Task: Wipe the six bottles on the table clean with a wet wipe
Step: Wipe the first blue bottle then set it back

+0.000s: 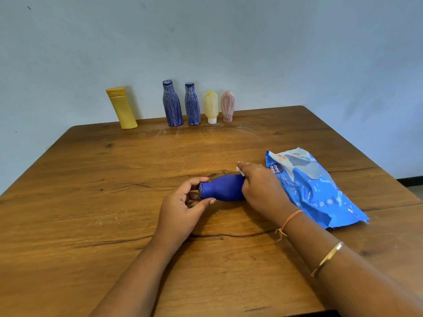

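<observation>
A plain blue bottle [223, 188] lies on its side at the middle of the wooden table [91, 202]. My left hand [183, 207] pinches its cap end between thumb and fingers. My right hand [263, 191] wraps around its base end with a white wet wipe [240, 170], of which only a corner shows. Along the far edge stand a yellow bottle [122, 108], two blue bottles streaked with white marks [172, 104] [192, 104], a pale yellow streaked bottle [211, 107] and a pink streaked bottle [227, 106], both on their caps.
A blue wet wipe packet [315, 191] lies flat just right of my right hand. A light wall rises behind the far table edge. White smears mark the wood in front of the row of bottles.
</observation>
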`<state>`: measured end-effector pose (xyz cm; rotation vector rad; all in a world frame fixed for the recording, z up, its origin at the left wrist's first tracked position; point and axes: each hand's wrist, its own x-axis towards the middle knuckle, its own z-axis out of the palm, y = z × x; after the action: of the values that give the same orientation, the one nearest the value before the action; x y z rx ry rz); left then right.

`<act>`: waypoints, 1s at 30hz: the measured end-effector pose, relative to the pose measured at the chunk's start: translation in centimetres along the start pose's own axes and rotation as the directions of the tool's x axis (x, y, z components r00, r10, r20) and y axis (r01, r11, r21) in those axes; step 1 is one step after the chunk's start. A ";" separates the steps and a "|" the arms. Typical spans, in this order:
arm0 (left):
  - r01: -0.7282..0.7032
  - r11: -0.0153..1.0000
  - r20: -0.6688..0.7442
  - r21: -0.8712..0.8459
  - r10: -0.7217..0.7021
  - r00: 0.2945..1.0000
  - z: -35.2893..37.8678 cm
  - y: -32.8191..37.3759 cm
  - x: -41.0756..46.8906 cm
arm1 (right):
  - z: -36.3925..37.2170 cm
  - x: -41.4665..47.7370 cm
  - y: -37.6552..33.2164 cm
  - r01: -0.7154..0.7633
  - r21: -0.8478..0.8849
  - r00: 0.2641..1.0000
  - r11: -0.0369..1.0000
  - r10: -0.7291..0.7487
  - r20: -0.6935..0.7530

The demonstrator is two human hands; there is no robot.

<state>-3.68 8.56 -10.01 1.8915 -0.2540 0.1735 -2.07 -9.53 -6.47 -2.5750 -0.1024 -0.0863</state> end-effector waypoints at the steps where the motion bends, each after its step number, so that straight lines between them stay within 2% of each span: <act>1: 0.003 1.000 -0.005 -0.002 -0.003 1.000 0.0 -0.1 0.1 | 0.1 -0.1 -0.3 -0.008 -0.004 1.000 1.000 0.008 -0.003; 4: 0.016 1.000 -0.026 -0.005 -0.016 1.000 0.2 -0.4 0.2 | 0.9 -1.1 -2.2 0.014 -0.032 1.000 0.999 -0.013 0.028; 10: -0.014 0.999 -0.052 0.031 0.016 0.999 0.1 -0.3 0.1 | 3.9 -3.6 -6.1 0.296 -0.070 0.955 0.953 -0.295 0.026; 13: 0.013 1.000 -0.061 -0.015 -0.014 0.998 0.1 -0.5 0.1 | 3.5 -3.3 -5.2 0.337 -0.065 0.941 0.939 -0.338 0.005; 16: 0.041 0.999 -0.055 -0.025 -0.042 0.998 0.1 -0.5 0.2 | 2.7 -2.2 -2.4 0.215 -0.084 0.977 0.973 -0.215 0.008; 20: 0.044 0.999 -0.056 0.006 -0.043 0.997 0.1 -0.4 0.2 | 0.6 -1.0 1.2 -0.099 0.027 0.991 0.995 0.101 -0.088; 22: 0.040 0.999 -0.054 0.008 -0.040 0.998 0.2 -0.4 0.4 | 0.6 -1.1 1.2 -0.120 0.019 0.988 0.993 0.121 -0.096; 26: 0.046 0.999 -0.051 -0.018 -0.047 0.998 0.5 -0.5 0.4 | 2.2 -2.5 -1.8 0.081 -0.055 0.995 0.995 -0.084 -0.056; 30: 0.011 1.000 -0.067 0.015 -0.010 0.998 0.1 -0.4 0.0 | 3.3 -4.0 -5.8 0.320 -0.048 0.947 0.946 -0.319 0.038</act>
<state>-3.53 8.57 -10.40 1.8981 -0.1982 0.2321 -6.47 -3.08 -6.48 -2.5905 -0.5361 -0.1739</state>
